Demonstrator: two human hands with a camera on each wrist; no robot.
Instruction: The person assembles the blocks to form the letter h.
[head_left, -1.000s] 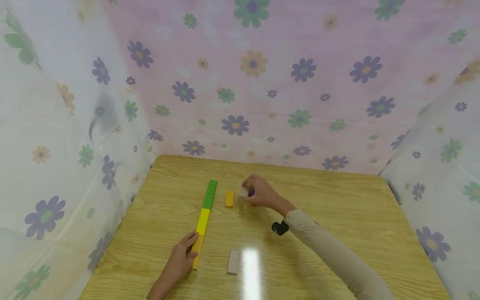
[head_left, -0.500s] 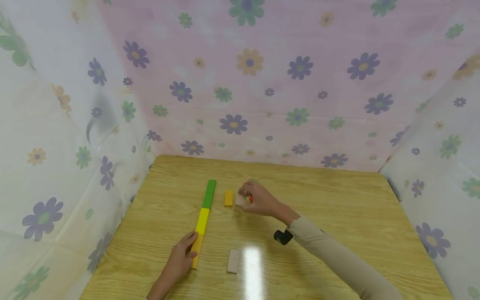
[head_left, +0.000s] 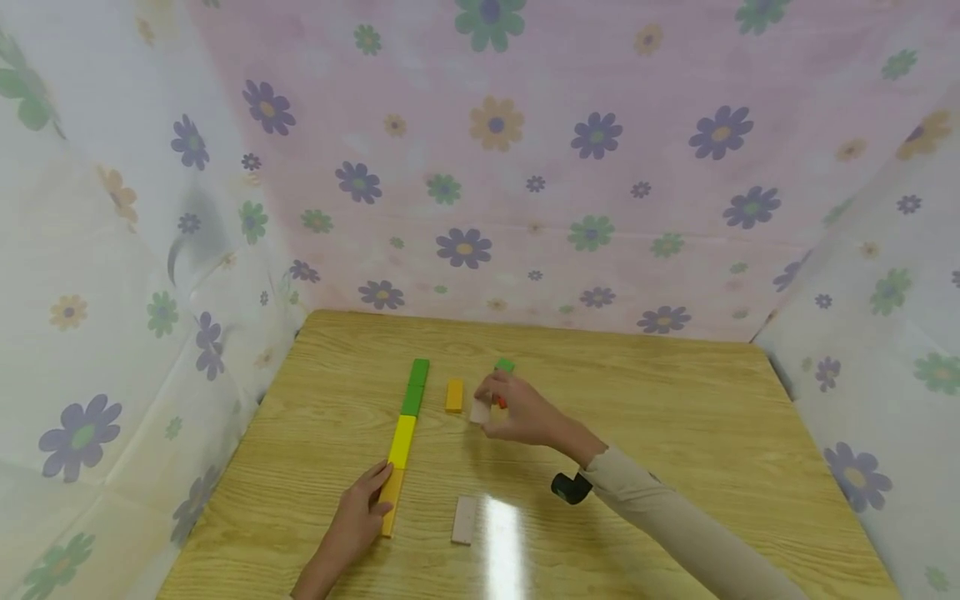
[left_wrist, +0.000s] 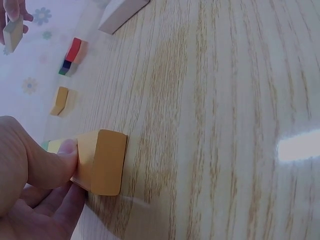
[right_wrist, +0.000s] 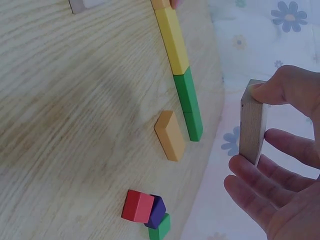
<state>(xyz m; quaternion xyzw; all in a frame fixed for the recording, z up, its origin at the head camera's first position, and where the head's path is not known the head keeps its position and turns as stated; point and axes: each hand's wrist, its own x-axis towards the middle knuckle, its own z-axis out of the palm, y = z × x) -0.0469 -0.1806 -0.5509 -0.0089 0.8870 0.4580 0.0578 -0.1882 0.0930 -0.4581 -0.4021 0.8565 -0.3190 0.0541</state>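
Note:
My left hand [head_left: 358, 512] pinches the long orange block [head_left: 392, 504] between thumb and fingers, at the near end of a row on the table. Beyond it in that row come a yellow block [head_left: 402, 442] and two green blocks [right_wrist: 188, 100]. My right hand [head_left: 521, 410] holds a plain wooden block [right_wrist: 252, 122] by its two ends, thumb at one and fingertips at the other, raised above the table. Just left of that block lies a short orange block [head_left: 454, 396]. Red [right_wrist: 137, 206], dark purple [right_wrist: 156, 212] and green [right_wrist: 160, 227] blocks lie together, partly hidden by the right hand in the head view.
Another plain wooden block [head_left: 463, 520] lies on the wood-grain table [head_left: 675, 433], right of the left hand. A black device [head_left: 572, 487] sits at the right wrist. Flowered cloth [head_left: 525, 208] stands behind and at both sides of the table.
My right hand has come a little nearer with the plain wooden block, uncovering the green block and more of the red one. The left hand and the row have stayed in place.

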